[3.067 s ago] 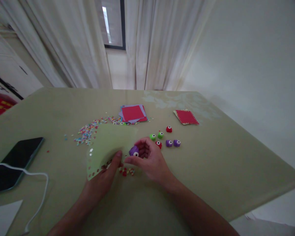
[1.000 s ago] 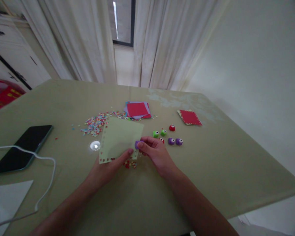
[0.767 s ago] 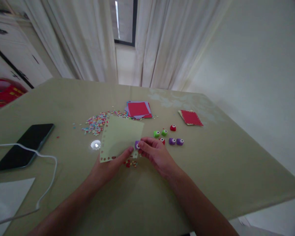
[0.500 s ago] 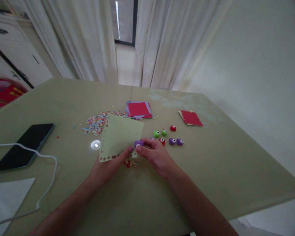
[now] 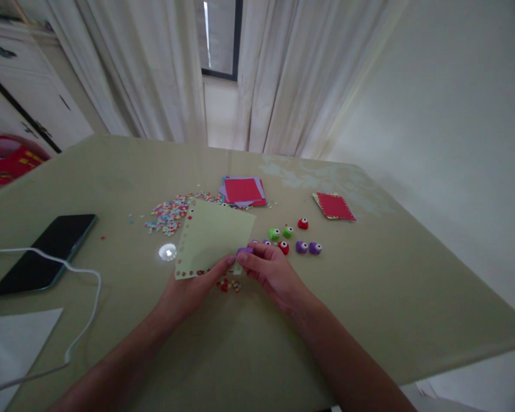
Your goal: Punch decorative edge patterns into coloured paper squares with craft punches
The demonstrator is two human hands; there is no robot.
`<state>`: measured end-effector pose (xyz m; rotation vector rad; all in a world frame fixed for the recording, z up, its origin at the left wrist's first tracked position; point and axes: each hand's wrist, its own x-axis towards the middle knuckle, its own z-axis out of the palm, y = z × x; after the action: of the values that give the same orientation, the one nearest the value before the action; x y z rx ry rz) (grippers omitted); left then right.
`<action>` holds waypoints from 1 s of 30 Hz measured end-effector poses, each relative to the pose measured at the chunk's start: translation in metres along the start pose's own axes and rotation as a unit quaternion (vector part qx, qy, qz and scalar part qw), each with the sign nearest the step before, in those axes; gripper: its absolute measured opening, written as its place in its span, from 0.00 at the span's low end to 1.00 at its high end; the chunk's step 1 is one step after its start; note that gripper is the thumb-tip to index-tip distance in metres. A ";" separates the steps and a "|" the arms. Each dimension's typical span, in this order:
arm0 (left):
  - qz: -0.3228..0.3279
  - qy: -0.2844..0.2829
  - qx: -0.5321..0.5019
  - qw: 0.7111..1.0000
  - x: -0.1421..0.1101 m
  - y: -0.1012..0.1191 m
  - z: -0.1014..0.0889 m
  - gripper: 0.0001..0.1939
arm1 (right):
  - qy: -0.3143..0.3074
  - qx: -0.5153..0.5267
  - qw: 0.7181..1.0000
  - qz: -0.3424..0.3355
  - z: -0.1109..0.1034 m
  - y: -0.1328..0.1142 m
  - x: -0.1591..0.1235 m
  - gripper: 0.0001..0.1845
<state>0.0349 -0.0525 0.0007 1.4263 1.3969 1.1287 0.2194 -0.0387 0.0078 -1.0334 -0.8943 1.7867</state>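
My left hand (image 5: 189,294) grips a pale yellow-green square of paper (image 5: 217,234) by its lower edge, thumb in front. Small shapes are punched through the paper along its left and bottom edges. My right hand (image 5: 272,269) is closed on a purple paper punch (image 5: 243,251), which sits at the paper's lower right corner, partly hidden by the fingers. Beneath the hands lies a little heap of red and yellow paper bits (image 5: 229,285). Several more punches with eye-like buttons stand to the right: green ones (image 5: 274,233), red ones (image 5: 303,224) and purple ones (image 5: 315,248).
Behind the paper spreads colourful confetti (image 5: 167,216), beside a stack of coloured paper squares (image 5: 242,190). Punched red paper (image 5: 335,206) lies farther right. On the left are a black phone (image 5: 47,252), a white cable (image 5: 95,303) and a white sheet (image 5: 17,343).
The purple punch has turned slightly in my right fingers at the paper's corner. Paper and hands stay nearly in place; the view has shifted a little.
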 end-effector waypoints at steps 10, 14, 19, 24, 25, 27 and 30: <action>-0.004 -0.004 -0.012 1.000 0.000 -0.001 0.001 0.15 | 0.023 -0.036 0.999 -0.011 0.001 0.002 0.001 0.21; -0.003 -0.013 -0.023 1.000 0.000 -0.002 0.002 0.14 | 0.030 -0.042 0.999 -0.011 0.001 0.002 0.000 0.20; -0.009 -0.011 -0.037 0.999 0.000 0.001 0.002 0.14 | 0.026 -0.038 0.999 -0.008 0.000 0.000 0.000 0.21; -0.015 -0.016 -0.038 0.999 0.000 0.003 0.003 0.14 | 0.023 -0.027 0.999 -0.006 0.001 0.002 0.000 0.20; -0.016 -0.017 -0.038 0.999 0.000 0.003 0.003 0.14 | 0.024 -0.023 0.999 -0.005 0.001 0.002 0.000 0.20; -0.016 -0.016 -0.040 0.999 -0.001 0.002 0.003 0.15 | 0.026 -0.016 1.000 -0.004 0.001 0.003 0.001 0.20; -0.011 -0.015 -0.047 0.999 -0.001 0.002 0.004 0.16 | 0.025 -0.017 1.000 -0.003 0.000 0.004 0.001 0.20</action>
<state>0.0391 -0.0532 0.0015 1.3528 1.3181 1.1393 0.2175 -0.0388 0.0041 -1.0908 -0.8995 1.7379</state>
